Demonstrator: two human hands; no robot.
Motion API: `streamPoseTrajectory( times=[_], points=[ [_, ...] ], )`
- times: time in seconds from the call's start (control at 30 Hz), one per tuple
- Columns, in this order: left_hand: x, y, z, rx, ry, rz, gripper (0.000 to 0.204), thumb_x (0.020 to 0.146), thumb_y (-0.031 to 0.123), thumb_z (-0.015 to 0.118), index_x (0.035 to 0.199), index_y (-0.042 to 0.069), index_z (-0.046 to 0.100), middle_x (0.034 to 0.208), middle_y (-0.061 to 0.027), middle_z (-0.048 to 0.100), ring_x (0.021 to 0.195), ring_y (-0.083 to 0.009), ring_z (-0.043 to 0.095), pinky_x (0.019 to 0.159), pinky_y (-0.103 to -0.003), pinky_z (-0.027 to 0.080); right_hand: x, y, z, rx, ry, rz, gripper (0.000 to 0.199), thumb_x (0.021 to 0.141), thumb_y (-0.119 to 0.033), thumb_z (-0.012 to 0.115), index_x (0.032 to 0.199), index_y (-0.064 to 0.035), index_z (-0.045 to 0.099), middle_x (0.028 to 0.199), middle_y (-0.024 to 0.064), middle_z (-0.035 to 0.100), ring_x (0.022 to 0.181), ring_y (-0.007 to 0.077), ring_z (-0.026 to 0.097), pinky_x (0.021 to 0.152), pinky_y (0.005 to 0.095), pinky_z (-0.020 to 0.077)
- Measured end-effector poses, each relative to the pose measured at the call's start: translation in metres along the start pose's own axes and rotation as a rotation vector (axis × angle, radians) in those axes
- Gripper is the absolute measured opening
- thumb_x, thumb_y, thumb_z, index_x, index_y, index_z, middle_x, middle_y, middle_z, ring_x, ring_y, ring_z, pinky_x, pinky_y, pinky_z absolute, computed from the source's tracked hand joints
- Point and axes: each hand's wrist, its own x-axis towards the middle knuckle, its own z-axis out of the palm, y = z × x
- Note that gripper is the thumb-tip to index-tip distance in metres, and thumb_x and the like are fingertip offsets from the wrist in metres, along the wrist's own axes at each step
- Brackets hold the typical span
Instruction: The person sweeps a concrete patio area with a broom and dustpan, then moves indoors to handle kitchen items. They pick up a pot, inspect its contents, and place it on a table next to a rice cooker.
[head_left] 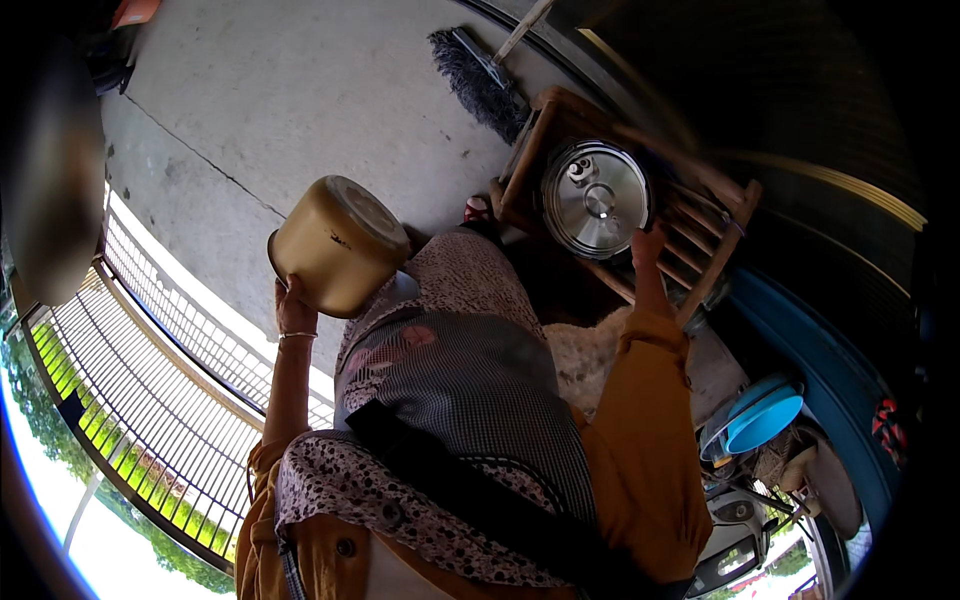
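One black strap (450, 480), left hand (294, 310) curled on the rim of one gold pot (325, 245), right hand (648, 243) at the edge of one steel lid (610, 195), grip unclear, one wooden chair (528, 160) beneath, one mop (478, 85) beyond, concrete floor (250, 110) ahead.

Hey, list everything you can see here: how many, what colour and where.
Pot: one, gold, tilted, held at left
Pressure-cooker lid: one, silver, on the chair
Wooden chair: one, brown, upper right
Mop: one, grey, beyond the chair
Basin: one, bright blue, lower right
Concrete floor: one, grey, upper left
Apron: one, grey check, centre
Sleeves: two, mustard, lower frame
Left grip: one, bare, on pot's rim
Right grip: one, bare, at lid's edge
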Motion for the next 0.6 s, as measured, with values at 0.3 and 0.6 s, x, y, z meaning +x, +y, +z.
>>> streamPoseTrajectory(
  times=[0.3,0.6],
  points=[
    [0.01,-0.001,-0.009,0.088,-0.045,-0.013,0.029,0.087,0.018,0.049,0.111,0.004,0.043,0.108,-0.0101,0.051,0.098,-0.0231,0.05,0.085,-0.037,0.042,0.029,0.004,-0.018,-0.023,-0.276,0.012,0.05,0.064,-0.003,0.052,0.114,-0.0007,0.048,0.082,0.0113,0.06,0.076,0.0213,0.054,0.073,0.032,0.0423],
    [0.002,0.007,0.006,0.118,-0.053,0.004,0.033,0.087,0.019,0.049,0.115,0.004,0.041,0.111,-0.0104,0.05,0.1,-0.0227,0.049,0.085,-0.036,0.042,0.084,-0.071,-0.02,-0.255,-0.774,0.096,0.057,0.06,-0.002,0.052,0.116,-0.0045,0.049,0.096,0.0167,0.059,0.08,0.024,0.058,0.055,0.0367,0.0471]
  ],
)
